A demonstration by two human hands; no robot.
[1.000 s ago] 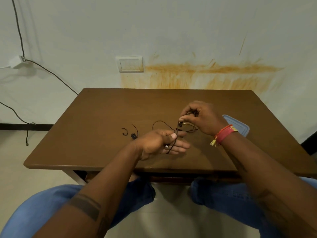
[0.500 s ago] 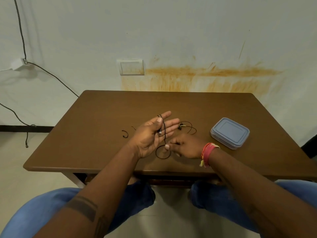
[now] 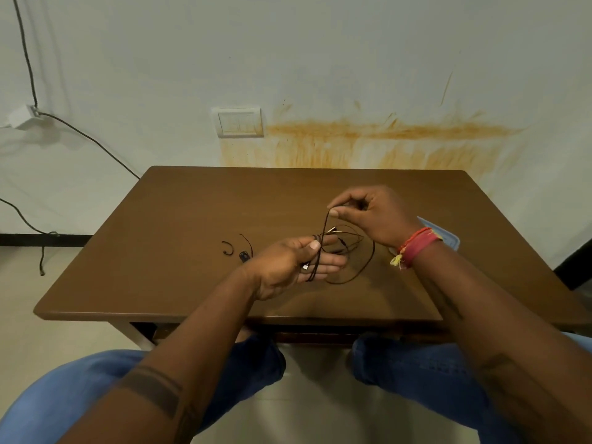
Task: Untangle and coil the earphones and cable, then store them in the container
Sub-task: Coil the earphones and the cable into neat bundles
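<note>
a: which step is being worked on?

b: coiling, it is judged. the cable (image 3: pixel 323 251) is wound in a few turns across the fingers of the left hand (image 3: pixel 296 262), whose fingers lie nearly straight while the thumb presses the turns down. a small pale connector is seen against that palm.

a: and the other hand?

b: the right hand (image 3: pixel 368 213) is raised above and beyond the left, well apart from it, and the cable is pinched between its thumb and forefinger. a slack loop is left hanging below the right wrist, down to the table (image 3: pixel 192 219).

a: where are the earphones?

b: thin wires with pale tips, taken to be the earphones (image 3: pixel 344 233), are seen lying between the two hands, just past the left fingertips. a separate hook-shaped piece (image 3: pixel 226 247) and a short wire with a small dark piece are lying left of the left hand.

a: the container?

b: the container (image 3: pixel 448 235) is mostly hidden behind the right wrist; only a blue corner is shown.

a: what is called for next?

b: another turn is probably to be laid over the left fingers, with the slack taken up evenly so that no loop is snagged on the earphone wires.
</note>
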